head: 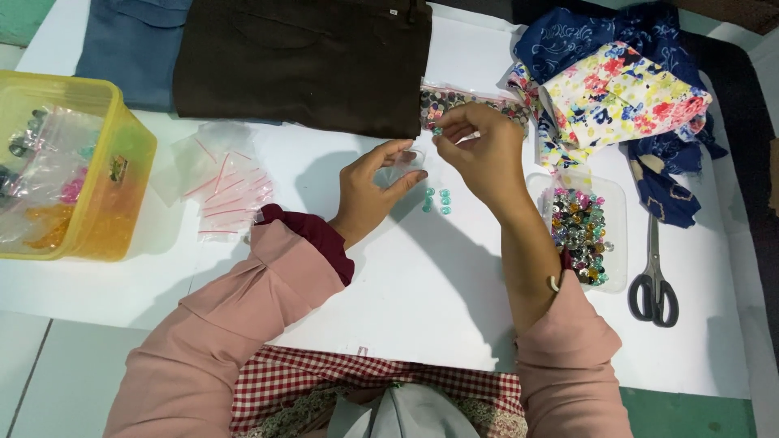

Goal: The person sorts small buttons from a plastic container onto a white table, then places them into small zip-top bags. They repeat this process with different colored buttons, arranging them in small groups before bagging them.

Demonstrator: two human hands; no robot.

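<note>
Bagging underway: left hand (375, 188) pinches small clear bag (403, 169); right hand (479, 152) pinches teal bead (437, 130); loose teal beads (436, 200) remain on table (422, 284).

Small sewing or craft workspace, likely home-run. White counter (422, 284) laid with folded dark brown cloth (304, 61), blue cloth (134, 45) and floral prints (621, 97). Scissors (653, 276) at one side. Clear tray of mixed coloured buttons (580, 231), loose small zip bags (223, 182), yellow plastic tub (77, 174) holding bagged trimmings.
</note>
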